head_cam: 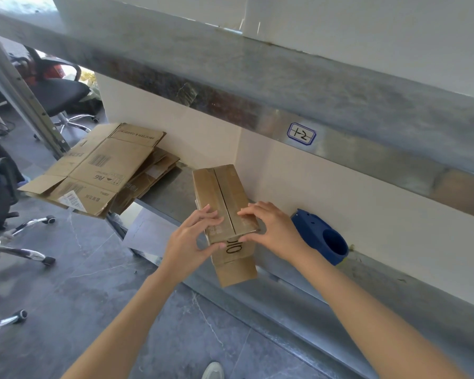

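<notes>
Cardboard box (221,199), one only, lies on the metal tabletop (168,193) close to the white wall, with its near end reaching past the front edge toward you. It is plain brown, long and narrow. Its two top flaps meet in a dark seam that runs the whole length. A glossy patch shines on the top at the near end, under your fingers. The near end face carries black lettering, partly hidden, and below it one flap hangs down in front of the tabletop's edge.

You have both hands on the near end of this box. Your left grip (192,239) is clamped on it: the fingers curl over the left top flap and the thumb presses the end face from the front. Your right grip (272,228) is clamped on it too: the fingers lie across the right top flap up to the seam and the thumb runs along the near edge below them.

One stack of flattened cartons (99,168) rests at the left end of the tabletop, well apart from the box, and juts out over the floor; its top sheet shows barcodes and print. One blue tape dispenser (319,233) lies just right of your right grip, against the wall. One label (301,134) marked 1-2 sits on the rim of the shelf (285,86) above. One black office chair (58,95) stands at the far left.
</notes>
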`<state>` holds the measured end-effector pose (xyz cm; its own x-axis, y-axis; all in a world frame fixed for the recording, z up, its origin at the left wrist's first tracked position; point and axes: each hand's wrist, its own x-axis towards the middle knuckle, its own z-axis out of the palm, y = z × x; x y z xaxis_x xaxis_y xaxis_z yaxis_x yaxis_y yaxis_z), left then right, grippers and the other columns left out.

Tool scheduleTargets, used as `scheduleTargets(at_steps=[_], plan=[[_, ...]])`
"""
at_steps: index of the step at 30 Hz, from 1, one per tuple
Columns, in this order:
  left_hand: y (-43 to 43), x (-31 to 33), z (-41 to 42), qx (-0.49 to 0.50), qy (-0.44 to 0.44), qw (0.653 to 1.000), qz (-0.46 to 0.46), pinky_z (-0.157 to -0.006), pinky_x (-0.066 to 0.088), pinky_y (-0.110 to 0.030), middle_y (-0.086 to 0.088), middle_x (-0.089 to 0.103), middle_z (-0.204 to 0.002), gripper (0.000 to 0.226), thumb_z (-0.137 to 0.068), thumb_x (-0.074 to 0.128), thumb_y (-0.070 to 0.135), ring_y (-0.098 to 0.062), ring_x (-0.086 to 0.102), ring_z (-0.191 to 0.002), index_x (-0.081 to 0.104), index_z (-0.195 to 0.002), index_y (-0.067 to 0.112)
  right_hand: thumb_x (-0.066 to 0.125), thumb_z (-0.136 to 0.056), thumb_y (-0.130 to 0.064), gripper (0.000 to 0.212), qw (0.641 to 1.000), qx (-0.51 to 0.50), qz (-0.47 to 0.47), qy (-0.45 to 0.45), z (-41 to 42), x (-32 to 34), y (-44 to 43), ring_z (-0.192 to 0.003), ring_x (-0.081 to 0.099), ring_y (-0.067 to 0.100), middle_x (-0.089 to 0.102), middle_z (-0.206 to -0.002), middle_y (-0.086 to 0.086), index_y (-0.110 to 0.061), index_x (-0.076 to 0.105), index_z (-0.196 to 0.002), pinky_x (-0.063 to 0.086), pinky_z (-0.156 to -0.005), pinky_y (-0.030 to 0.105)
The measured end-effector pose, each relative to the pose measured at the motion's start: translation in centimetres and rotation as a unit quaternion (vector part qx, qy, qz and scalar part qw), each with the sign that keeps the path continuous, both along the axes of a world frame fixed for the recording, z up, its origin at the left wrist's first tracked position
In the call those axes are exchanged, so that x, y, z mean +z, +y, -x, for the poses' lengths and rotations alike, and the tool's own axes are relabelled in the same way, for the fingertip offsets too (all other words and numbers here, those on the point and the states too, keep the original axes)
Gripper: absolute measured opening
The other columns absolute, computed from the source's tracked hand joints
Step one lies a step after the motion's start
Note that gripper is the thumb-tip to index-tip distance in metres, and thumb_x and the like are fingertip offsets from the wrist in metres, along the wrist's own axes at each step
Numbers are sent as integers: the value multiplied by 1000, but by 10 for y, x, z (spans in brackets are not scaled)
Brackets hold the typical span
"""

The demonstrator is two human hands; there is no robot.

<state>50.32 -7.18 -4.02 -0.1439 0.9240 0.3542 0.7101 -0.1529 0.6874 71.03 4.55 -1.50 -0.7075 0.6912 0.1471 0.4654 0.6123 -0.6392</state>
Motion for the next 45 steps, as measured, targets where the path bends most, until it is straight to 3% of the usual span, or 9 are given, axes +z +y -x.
scheduleTargets(at_steps=[6, 12, 17, 23, 26, 31, 36, 41, 45], plan=[[-4, -2, -7, 25, -33, 999, -11, -103, 33, -5, 22, 55, -129, 48, -75, 81, 38, 4, 38, -138, 68, -120, 27, 81, -77, -40, 50, 998, -27, -36, 41, 5, -8, -16, -130, 45, 8, 62, -125, -6, -20, 66, -120, 37, -100, 18], [-1, -1, -13, 47, -62, 997, -8, -96, 46, -18, 29, 53, -126, 43, -77, 78, 40, 6, 37, -137, 68, -117, 30, 81, -75, -42, 49, 996, -52, -41, 61, 11, -7, -21, -128, 49, 12, 63, -122, -4, -16, 69, -115, 44, -97, 27], [-2, 3, -1, -7, -84, 996, 38, -96, 48, -23, 26, 52, -130, 50, -76, 84, 29, 4, 34, -139, 64, -122, 35, 75, -77, -54, 50, 998, -43, 16, 36, 8, -1, -13, -128, 42, 0, 59, -125, -12, -28, 65, -119, 35, -95, 11], [-1, 11, 5, -22, -83, 993, 85, -89, 52, -20, 20, 52, -132, 53, -76, 84, 22, 6, 33, -139, 63, -123, 36, 73, -85, -43, 30, 998, -52, -5, 43, 12, 1, -13, -113, 50, 6, 63, -110, -11, -26, 67, -109, 41, -85, 15], [-2, 13, 8, -39, -73, 992, 98, -89, 51, -19, 25, 48, -136, 56, -76, 84, 28, 9, 31, -138, 62, -127, 34, 64, -91, -46, 31, 999, -29, -27, -2, 9, 4, -8, -115, 48, 4, 62, -114, -13, -27, 66, -115, 32, -80, 6], [-1, 17, 12, -47, -26, 991, 119, -89, 44, -11, 41, 31, -145, 55, -80, 78, 40, 14, 31, -133, 58, -132, 39, 56, -98, -39, 29, 998, -1, -42, -52, 9, 14, 1, -101, 42, -4, 57, -109, -18, -27, 63, -123, 41, -79, 26], [-1, 17, 11, -47, -61, 990, 116, -91, 49, -17, 36, 37, -144, 54, -78, 81, 34, 10, 24, -141, 60, -128, 37, 51, -101, -34, 42, 996, 29, -19, -81, 2, 14, 6, -113, 47, 1, 58, -122, -15, -36, 47, -143, 42, -83, 26], [1, 18, 11, -43, -88, 988, 120, -90, 55, -22, 31, 43, -144, 49, -77, 72, 47, 11, 26, -140, 64, -125, 38, 48, -103, -33, 42, 998, 15, 21, -55, 1, 12, 6, -114, 47, -3, 59, -129, -16, -40, 44, -144, 45, -90, 27], [4, 15, 11, -27, -94, 989, 107, -85, 58, -27, 29, 48, -141, 34, -86, 72, 32, 9, 30, -140, 66, -119, 40, 53, -100, -18, 45, 999, 10, 15, -49, 1, 11, 6, -113, 50, -2, 61, -124, -15, -36, 49, -141, 46, -89, 25]])
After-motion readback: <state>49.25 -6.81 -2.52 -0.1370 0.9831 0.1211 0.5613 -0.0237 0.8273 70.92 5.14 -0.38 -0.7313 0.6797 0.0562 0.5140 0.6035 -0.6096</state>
